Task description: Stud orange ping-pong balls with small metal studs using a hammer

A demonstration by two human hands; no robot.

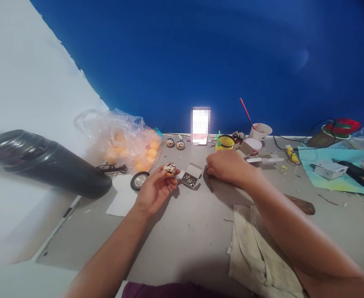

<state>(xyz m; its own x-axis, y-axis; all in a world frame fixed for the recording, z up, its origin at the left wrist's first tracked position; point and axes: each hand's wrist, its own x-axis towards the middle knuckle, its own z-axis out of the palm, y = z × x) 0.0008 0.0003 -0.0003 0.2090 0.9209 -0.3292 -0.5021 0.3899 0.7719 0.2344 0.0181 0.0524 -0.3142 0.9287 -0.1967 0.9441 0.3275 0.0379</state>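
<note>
While the left hand, just left of centre, pinches one round, glittering ball, the right hand, apart at right of centre, is curled; I cannot tell whether it grips anything. Between sits one open cardboard box of metallic bits. Beyond, near centre, lie two similar balls; left, one crinkled plastic bag holds several smooth orange balls.

From my remote seat, I have the left hand palm up, fingers curled in a grip. My right hand is knuckles-up, fingers bent down. Both bare forearms reach forward.
</note>
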